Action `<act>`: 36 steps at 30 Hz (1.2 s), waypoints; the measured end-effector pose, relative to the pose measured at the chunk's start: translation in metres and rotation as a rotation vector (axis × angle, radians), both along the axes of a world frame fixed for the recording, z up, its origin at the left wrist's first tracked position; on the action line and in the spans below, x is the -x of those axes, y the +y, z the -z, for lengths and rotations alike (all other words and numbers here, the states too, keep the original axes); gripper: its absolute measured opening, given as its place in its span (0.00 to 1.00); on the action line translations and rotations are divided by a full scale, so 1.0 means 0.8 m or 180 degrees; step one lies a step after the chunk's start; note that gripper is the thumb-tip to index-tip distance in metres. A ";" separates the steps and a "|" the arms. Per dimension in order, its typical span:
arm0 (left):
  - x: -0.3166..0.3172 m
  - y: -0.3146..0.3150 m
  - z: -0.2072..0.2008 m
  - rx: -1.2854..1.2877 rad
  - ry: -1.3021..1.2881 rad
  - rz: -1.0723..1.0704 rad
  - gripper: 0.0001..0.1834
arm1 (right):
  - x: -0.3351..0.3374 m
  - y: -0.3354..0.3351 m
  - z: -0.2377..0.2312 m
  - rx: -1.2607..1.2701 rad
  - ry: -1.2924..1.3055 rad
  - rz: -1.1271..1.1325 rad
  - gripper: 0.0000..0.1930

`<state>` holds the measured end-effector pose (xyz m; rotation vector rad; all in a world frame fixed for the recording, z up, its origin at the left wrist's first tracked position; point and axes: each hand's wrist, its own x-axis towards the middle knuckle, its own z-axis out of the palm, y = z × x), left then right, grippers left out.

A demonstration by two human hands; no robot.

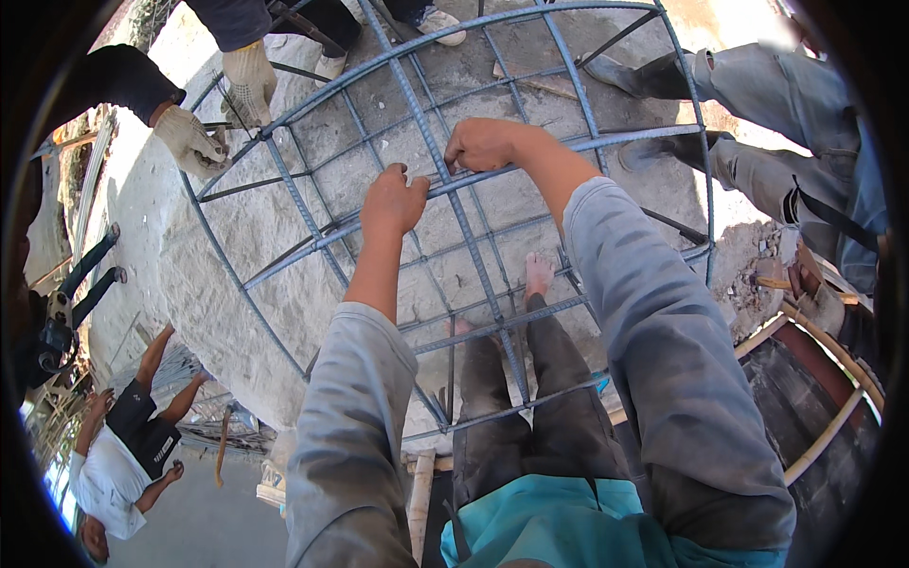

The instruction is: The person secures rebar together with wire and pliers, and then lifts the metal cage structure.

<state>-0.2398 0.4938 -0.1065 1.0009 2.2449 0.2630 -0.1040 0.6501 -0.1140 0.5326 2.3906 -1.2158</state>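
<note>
**Over the middle of the ground: both bare hands at a bar crossing on the steel cage**

Head view: steel cage [410,97] stands over pale, rough ground [227,237], spanning from near the ground's far edge back to the wearer's legs [488,388]. Left hand [393,204] is at the cross bar [568,150], just left of the long bar [485,270]; fingers partly curled, can't tell if it grips. Right hand [483,147] is just beyond the crossing, fingers bent in toward the steel; fingertips partly hidden, can't tell if they pinch anything.

At the cage's far left corner: two gloved hands, one [249,83] by the bars, the other [192,142] just outside the rim. Bare foot [540,272] shows through the grid. Along the cage's right edge, a person in grey trousers [776,95]. Near left corner of the scene: a person in a white shirt [109,478], well apart.
</note>
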 end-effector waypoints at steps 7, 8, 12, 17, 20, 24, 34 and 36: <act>0.001 -0.010 -0.018 -0.0753 -0.0757 -0.0267 0.10 | -0.004 -0.003 0.010 0.1370 0.0178 0.0438 0.08; -0.008 -0.014 -0.022 -0.1002 -0.0599 -0.0237 0.08 | -0.004 -0.002 0.013 0.1488 0.0019 0.0378 0.08; -0.022 -0.021 -0.019 -0.1343 -0.0662 -0.0239 0.06 | -0.001 0.004 0.023 0.1777 -0.0365 0.0082 0.09; -0.035 -0.009 -0.025 -0.1541 -0.0646 0.0045 0.05 | 0.008 0.002 0.019 0.1654 -0.0570 -0.0169 0.10; -0.032 -0.014 -0.020 -0.1710 -0.0825 0.0041 0.04 | 0.007 0.000 0.019 0.1699 -0.0538 -0.0049 0.09; -0.033 -0.015 -0.019 -0.1696 -0.0967 -0.0087 0.03 | -0.008 0.004 0.028 0.1169 -0.0242 -0.0008 0.10; -0.046 -0.015 -0.007 -0.2281 -0.0874 -0.0340 0.03 | -0.002 0.006 0.015 0.0713 0.0328 -0.0160 0.11; -0.045 -0.015 -0.008 -0.2258 -0.0859 -0.0253 0.03 | -0.007 0.011 0.014 0.0777 0.0332 -0.0250 0.12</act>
